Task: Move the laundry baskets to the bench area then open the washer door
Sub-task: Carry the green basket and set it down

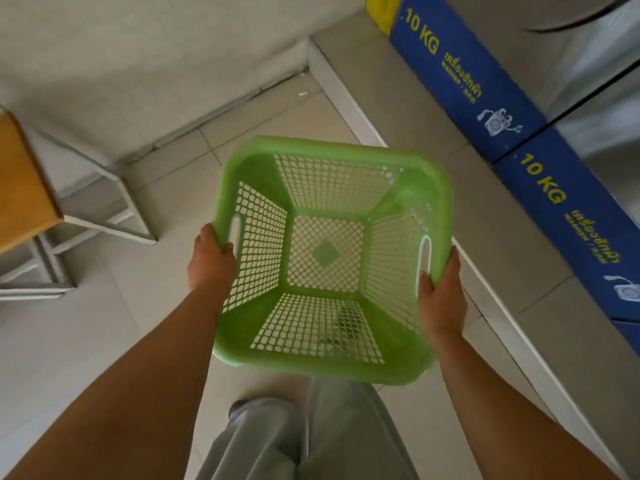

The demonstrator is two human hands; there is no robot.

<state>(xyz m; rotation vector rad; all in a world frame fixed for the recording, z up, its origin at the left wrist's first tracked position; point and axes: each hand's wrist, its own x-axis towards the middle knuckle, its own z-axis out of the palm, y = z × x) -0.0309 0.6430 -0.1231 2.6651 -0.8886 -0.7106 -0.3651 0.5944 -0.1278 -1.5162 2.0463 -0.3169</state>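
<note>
An empty green plastic laundry basket (242,174) with perforated walls hangs in the air in front of me, above the tiled floor. My left hand (210,263) grips its left rim beside the handle slot. On the opposite rim, my right hand (441,296) is closed next to the other slot. A wooden bench (20,188) with a white metal frame stands at the far left. Washers (595,81) with metal fronts stand at the right on a raised tiled step, above blue "10 KG" panels (464,81). Only a curved edge of one washer door shows at the top right.
The raised step's white edge (349,105) runs diagonally from the top middle to the lower right, close to the basket's right side. A grey wall closes off the far side. My legs in grey trousers (298,434) are below the basket.
</note>
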